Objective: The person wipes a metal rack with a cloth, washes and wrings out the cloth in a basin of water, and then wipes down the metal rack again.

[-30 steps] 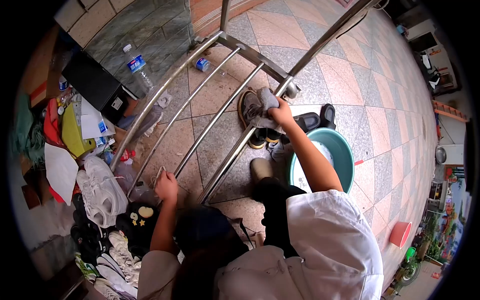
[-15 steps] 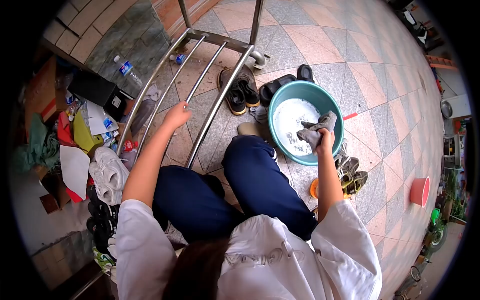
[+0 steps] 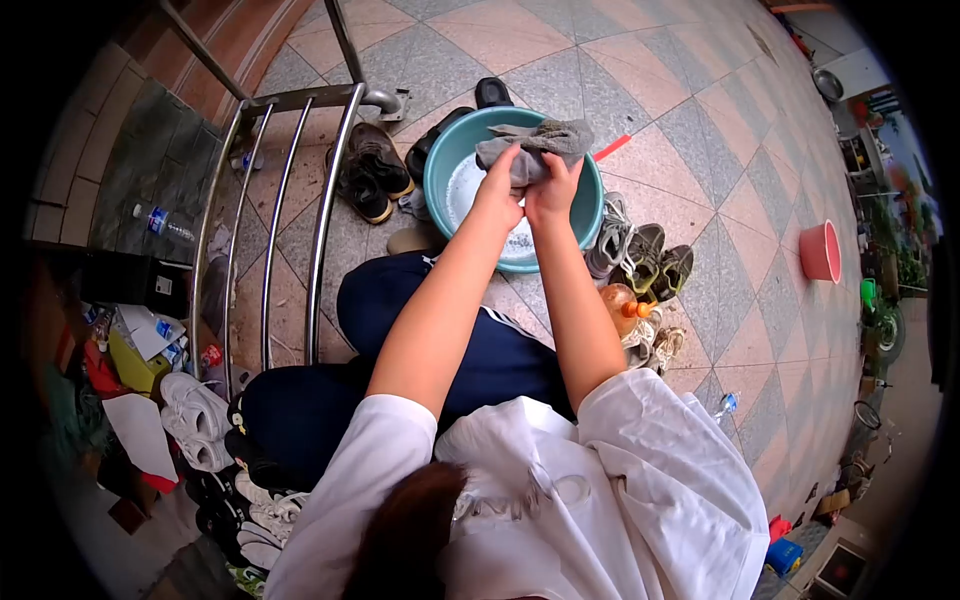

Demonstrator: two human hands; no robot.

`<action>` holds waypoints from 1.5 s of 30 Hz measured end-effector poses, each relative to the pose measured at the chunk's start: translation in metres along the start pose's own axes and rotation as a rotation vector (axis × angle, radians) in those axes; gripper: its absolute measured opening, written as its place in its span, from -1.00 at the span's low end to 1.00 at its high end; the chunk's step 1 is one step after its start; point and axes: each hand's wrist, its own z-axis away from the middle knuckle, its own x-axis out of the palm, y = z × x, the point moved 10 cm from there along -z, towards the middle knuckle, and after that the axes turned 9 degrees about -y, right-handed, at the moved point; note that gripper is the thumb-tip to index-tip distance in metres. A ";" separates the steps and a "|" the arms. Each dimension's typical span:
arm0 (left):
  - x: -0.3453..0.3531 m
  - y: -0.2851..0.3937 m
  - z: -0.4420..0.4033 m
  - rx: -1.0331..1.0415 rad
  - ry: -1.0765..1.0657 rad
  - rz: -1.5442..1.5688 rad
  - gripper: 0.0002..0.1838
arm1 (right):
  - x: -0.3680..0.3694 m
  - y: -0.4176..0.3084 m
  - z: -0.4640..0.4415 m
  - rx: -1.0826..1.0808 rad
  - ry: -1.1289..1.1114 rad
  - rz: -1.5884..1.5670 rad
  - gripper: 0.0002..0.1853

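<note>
Head | left hand (image 3: pixel 497 190) + right hand (image 3: pixel 553 190) grip grey cloth (image 3: pixel 537 143) | above basin (image 3: pixel 588 205), near far rim (image 3: pixel 492 114) | shoes (image 3: pixel 646 258) beside

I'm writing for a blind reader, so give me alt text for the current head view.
A person's left hand and right hand hold a bunched grey cloth over a teal basin with white suds. Shoes stand on the tiled floor either side, with a metal rack at left and a red bucket at right.
</note>
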 end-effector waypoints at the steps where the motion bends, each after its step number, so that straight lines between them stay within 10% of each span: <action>1: -0.007 -0.001 0.016 -0.128 0.189 -0.069 -0.54 | -0.015 0.004 0.004 0.058 0.033 0.040 -0.39; 7: -0.058 0.055 0.008 -0.270 0.615 -1.480 -0.15 | -0.135 0.008 0.008 0.172 0.160 1.007 -0.26; 10: -0.063 0.078 0.007 -0.030 0.533 -1.811 -0.24 | -0.163 0.025 0.012 0.320 0.042 1.542 -0.24; 14: -0.153 0.060 0.027 -0.229 0.513 -2.031 -0.22 | -0.218 0.094 0.019 0.465 -0.225 1.762 -0.17; 19: -0.199 0.022 0.031 -0.605 0.339 -2.149 -0.20 | -0.267 0.191 0.059 1.051 -0.354 1.965 -0.16; 23: -0.223 0.017 0.007 -0.658 0.416 -2.073 -0.20 | -0.242 0.243 0.081 1.097 -0.999 2.051 -0.19; 27: -0.236 0.013 0.000 -0.742 0.505 -2.002 -0.18 | -0.294 0.234 0.055 1.239 -0.289 1.819 -0.28; 31: -0.239 0.013 0.001 -0.742 0.532 -1.963 -0.18 | -0.246 0.250 0.064 0.808 -0.691 2.237 -0.26; 34: -0.236 0.013 0.000 -0.703 0.520 -1.962 -0.18 | -0.241 0.236 0.057 0.874 -0.731 2.099 -0.22; 35: -0.237 0.012 0.000 -0.685 0.521 -1.977 -0.18 | -0.252 0.224 0.051 0.942 -0.375 1.948 -0.21; 38: -0.235 0.012 -0.002 -0.666 0.524 -1.979 -0.18 | -0.235 0.231 0.058 0.791 -0.535 2.213 -0.22; 39: -0.234 0.013 -0.001 -0.665 0.522 -1.974 -0.18 | -0.222 0.244 0.063 0.691 -0.913 2.224 -0.19; 42: -0.234 0.014 -0.001 -0.695 0.526 -1.957 -0.19 | -0.232 0.217 0.051 0.932 -0.786 2.130 -0.16; 43: -0.235 0.013 0.000 -0.702 0.525 -1.954 -0.20 | -0.257 0.212 0.055 0.989 -0.405 2.043 -0.13; 45: -0.234 0.014 -0.004 -0.701 0.519 -1.952 -0.20 | -0.244 0.231 0.067 0.889 -0.737 2.100 -0.11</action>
